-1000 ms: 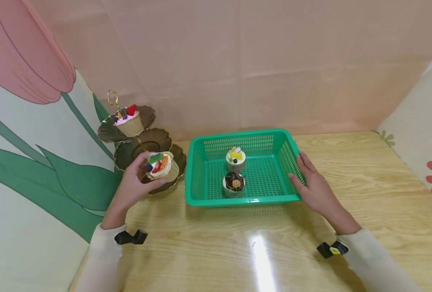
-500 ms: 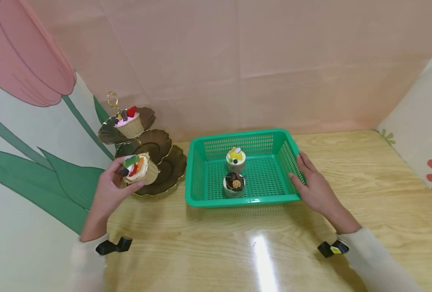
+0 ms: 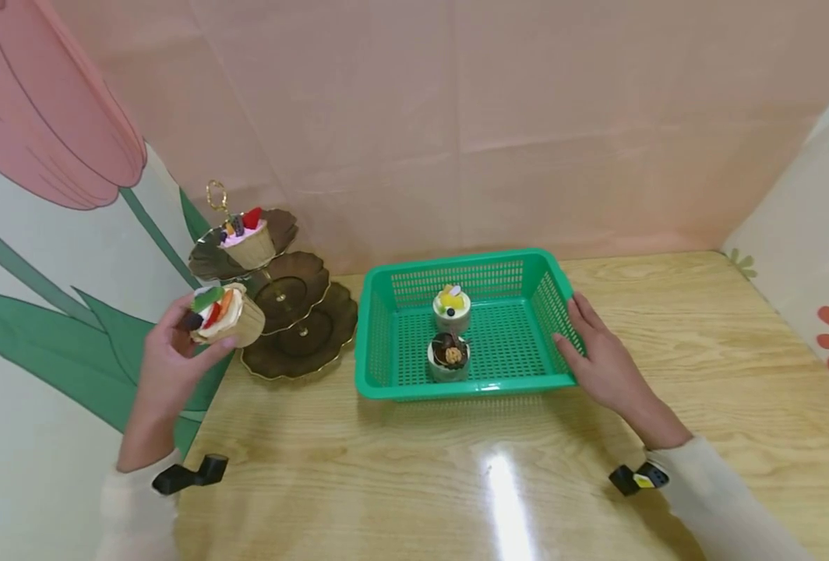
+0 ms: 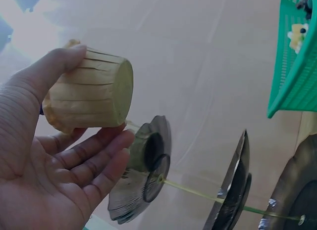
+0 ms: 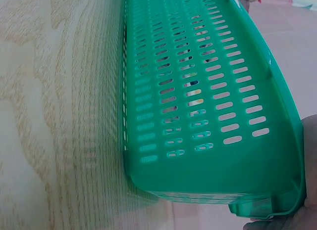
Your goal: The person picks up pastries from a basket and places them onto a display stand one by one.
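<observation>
My left hand [image 3: 162,374] holds a cupcake [image 3: 235,315] in a pale paper case, topped with cream, fruit and a green leaf. In the left wrist view the thumb presses one side of the case [image 4: 89,91], and the fingers lie beneath it. The cupcake is in the air, left of a dark three-tier cake stand [image 3: 302,354]. My right hand [image 3: 607,366] grips the right end of a green plastic basket [image 3: 379,389], with part of the hand outside the right wrist view. Inside stand a yellow-topped cupcake [image 3: 453,318] and a chocolate-topped cupcake [image 3: 449,362], one behind the other.
A pink-frosted cupcake [image 3: 253,248] sits on the stand's top tier, below a gold ring handle [image 3: 216,195]. The wooden table [image 3: 358,475] runs back to a pink backdrop [image 3: 562,156]. A flower-printed sheet [image 3: 36,405] hangs close on the left.
My left hand has carried the cupcake leftward, away from in front of the stand's lower tiers, which show more fully now. The right hand and basket have stayed put.
</observation>
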`<act>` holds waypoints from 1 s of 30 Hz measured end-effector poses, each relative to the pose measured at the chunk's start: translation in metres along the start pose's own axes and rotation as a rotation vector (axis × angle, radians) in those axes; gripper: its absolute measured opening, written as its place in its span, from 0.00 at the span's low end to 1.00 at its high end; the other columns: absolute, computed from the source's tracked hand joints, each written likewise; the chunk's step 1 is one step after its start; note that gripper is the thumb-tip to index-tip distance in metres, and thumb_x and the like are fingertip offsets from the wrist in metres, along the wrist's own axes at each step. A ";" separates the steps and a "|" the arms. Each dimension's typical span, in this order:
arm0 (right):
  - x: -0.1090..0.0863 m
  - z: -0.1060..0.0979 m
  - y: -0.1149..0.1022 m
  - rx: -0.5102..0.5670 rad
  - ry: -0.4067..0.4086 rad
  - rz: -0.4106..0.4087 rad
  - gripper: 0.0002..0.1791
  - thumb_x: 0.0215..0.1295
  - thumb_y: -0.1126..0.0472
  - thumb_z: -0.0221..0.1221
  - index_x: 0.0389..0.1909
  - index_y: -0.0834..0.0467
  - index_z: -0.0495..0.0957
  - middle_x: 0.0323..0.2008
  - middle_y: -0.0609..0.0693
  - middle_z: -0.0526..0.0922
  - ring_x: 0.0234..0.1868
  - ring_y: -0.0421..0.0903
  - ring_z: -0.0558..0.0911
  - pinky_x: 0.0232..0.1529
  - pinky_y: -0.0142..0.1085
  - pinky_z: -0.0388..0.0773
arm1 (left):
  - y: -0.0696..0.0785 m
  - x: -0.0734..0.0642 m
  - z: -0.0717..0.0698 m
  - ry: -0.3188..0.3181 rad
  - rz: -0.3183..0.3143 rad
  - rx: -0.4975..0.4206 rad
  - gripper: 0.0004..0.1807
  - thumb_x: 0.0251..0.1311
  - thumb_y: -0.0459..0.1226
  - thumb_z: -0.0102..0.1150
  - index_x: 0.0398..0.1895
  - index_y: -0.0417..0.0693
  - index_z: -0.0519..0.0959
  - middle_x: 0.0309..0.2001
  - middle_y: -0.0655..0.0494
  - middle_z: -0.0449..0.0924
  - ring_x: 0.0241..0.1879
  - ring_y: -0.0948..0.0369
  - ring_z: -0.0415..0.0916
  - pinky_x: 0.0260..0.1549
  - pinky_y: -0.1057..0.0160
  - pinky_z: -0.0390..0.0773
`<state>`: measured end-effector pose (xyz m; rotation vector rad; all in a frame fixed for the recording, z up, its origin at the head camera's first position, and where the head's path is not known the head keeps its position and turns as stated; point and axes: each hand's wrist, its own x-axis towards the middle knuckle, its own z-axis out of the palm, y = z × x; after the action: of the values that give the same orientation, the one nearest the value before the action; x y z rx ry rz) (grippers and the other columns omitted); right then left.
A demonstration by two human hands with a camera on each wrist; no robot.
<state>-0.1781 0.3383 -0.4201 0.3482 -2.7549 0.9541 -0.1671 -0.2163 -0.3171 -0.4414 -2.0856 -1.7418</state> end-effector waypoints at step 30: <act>0.001 0.000 0.000 0.005 0.006 -0.005 0.38 0.81 0.50 0.48 0.78 0.69 0.46 0.81 0.61 0.40 0.76 0.70 0.50 0.66 0.68 0.55 | -0.001 0.069 -0.049 0.274 -0.187 0.151 0.28 0.57 0.35 0.74 0.61 0.53 0.76 0.48 0.60 0.79 0.45 0.65 0.75 0.40 0.79 0.75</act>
<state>-0.1792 0.3379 -0.4200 0.3526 -2.7454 0.9601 -0.2231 -0.2652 -0.2773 0.0374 -2.0902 -1.6220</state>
